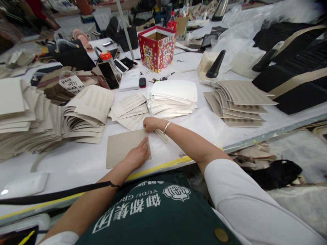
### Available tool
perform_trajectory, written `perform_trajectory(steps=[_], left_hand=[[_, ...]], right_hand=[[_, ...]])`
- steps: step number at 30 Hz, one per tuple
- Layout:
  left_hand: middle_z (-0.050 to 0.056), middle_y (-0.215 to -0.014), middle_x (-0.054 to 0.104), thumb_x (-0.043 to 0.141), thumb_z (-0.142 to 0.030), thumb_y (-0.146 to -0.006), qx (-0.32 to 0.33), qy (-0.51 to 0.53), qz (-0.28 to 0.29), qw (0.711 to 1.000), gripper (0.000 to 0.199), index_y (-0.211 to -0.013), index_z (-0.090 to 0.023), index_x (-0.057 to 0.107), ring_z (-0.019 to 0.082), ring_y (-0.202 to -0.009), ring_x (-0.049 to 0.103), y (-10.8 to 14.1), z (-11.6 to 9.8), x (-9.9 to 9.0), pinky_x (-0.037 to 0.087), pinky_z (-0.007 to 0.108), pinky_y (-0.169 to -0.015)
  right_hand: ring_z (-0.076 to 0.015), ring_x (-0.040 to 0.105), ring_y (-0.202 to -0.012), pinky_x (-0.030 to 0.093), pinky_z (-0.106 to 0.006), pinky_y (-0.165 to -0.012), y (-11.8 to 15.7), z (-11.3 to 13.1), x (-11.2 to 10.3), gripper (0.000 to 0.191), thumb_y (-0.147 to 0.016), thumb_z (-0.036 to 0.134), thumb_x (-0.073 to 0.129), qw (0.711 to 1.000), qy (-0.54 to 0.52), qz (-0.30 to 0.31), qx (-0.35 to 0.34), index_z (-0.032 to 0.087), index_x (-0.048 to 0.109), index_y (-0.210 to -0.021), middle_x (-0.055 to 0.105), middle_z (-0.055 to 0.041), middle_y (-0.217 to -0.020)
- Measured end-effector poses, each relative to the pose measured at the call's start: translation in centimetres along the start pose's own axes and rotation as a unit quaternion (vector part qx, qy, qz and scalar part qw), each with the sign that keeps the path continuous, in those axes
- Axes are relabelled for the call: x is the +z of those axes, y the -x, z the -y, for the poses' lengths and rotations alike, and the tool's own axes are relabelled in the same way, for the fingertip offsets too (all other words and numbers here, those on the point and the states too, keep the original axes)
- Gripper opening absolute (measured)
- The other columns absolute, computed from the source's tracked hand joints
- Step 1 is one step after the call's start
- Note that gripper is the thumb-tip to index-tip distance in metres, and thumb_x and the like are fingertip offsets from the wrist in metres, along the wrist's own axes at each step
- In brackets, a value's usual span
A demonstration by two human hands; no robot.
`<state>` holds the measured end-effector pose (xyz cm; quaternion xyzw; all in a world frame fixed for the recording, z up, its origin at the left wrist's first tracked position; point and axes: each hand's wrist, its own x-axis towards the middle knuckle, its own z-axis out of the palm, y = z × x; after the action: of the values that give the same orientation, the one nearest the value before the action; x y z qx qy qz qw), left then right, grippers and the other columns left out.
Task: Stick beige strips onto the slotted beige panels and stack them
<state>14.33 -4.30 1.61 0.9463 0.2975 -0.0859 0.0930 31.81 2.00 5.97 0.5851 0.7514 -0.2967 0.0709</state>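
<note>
A flat beige panel (122,146) lies on the white table close to its front edge. My left hand (139,154) rests on the panel's right part, fingers stretched out and pressed down. At the panel's upper right corner is my right hand (150,124), its fingers curled into a closed grip; what is between them is hidden. Under the right wrist a narrow light strip (162,136) lies on the table. Just beyond the hands are a spread of beige pieces (130,107) and a pile of white sheets (173,93).
Stacks of beige panels (89,105) stand to the left, with more panels (240,97) at the right. Behind are a red patterned box (157,47), a phone (108,75) and a black-handled tool (216,64). Black bag pieces (298,81) fill the far right. Yellow tape (163,165) runs along the table edge.
</note>
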Motion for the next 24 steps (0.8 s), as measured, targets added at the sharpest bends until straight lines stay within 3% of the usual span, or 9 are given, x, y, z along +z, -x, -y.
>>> perform_trajectory(steps=[7, 13, 18, 21, 24], left_hand=[[0.016, -0.149, 0.015, 0.045, -0.028, -0.087, -0.050, 0.001, 0.149, 0.988, 0.024, -0.098, -0.010, 0.056, 0.024, -0.094, 0.063, -1.1, -1.1, -3.0, 0.049, 0.035, -0.082], [0.015, -0.150, 0.008, 0.046, -0.031, -0.087, -0.048, 0.012, 0.175, 0.983, 0.027, -0.100, -0.010, 0.057, 0.023, -0.094, 0.063, -1.3, -1.1, -3.8, 0.047, 0.034, -0.086], [0.016, -0.150, 0.010, 0.046, -0.030, -0.087, -0.041, 0.023, 0.160, 0.986, 0.027, -0.100, -0.009, 0.057, 0.023, -0.090, 0.064, -1.1, -0.7, -3.2, 0.048, 0.035, -0.083], [0.018, -0.149, 0.014, 0.047, -0.029, -0.085, -0.034, 0.034, 0.134, 0.990, 0.026, -0.098, -0.009, 0.058, 0.023, -0.086, 0.064, -1.3, -0.6, -2.7, 0.049, 0.036, -0.080], [0.017, -0.143, 0.029, 0.051, -0.028, -0.081, -0.017, 0.068, 0.085, 0.994, 0.021, -0.090, -0.011, 0.059, 0.023, -0.085, 0.064, -1.2, 0.0, -2.0, 0.049, 0.035, -0.078]], right_hand=[[-0.0179, 0.061, -0.069, 0.044, -0.023, -0.063, -0.5, 0.4, -0.3, 0.027, -0.067, 0.009, 0.056, 0.999, 0.023, 0.024, 0.025, 0.002, 0.069, -0.090, 0.069, -0.0131, -0.082], [-0.0193, 0.061, -0.073, 0.044, -0.025, -0.067, -1.3, -0.2, -0.3, 0.020, -0.073, 0.014, 0.059, 0.999, 0.027, 0.027, 0.038, 0.003, 0.068, -0.087, 0.068, -0.0133, -0.084], [-0.0206, 0.058, -0.091, 0.043, -0.027, -0.075, -0.4, -0.9, 1.3, 0.027, -0.086, 0.013, 0.043, 0.985, 0.025, -0.156, 0.073, 0.012, 0.061, -0.107, 0.063, -0.0115, -0.103], [-0.0210, 0.055, -0.094, 0.042, -0.029, -0.078, 1.2, -0.4, 4.0, 0.028, -0.089, 0.013, 0.038, 0.978, 0.061, -0.197, 0.038, 0.015, 0.060, -0.107, 0.060, -0.0111, -0.105], [-0.0250, 0.048, -0.102, 0.037, -0.036, -0.087, 2.8, 0.2, 6.9, 0.025, -0.091, 0.017, 0.041, 0.963, 0.136, -0.233, -0.021, 0.012, 0.060, -0.105, 0.056, -0.0145, -0.109]])
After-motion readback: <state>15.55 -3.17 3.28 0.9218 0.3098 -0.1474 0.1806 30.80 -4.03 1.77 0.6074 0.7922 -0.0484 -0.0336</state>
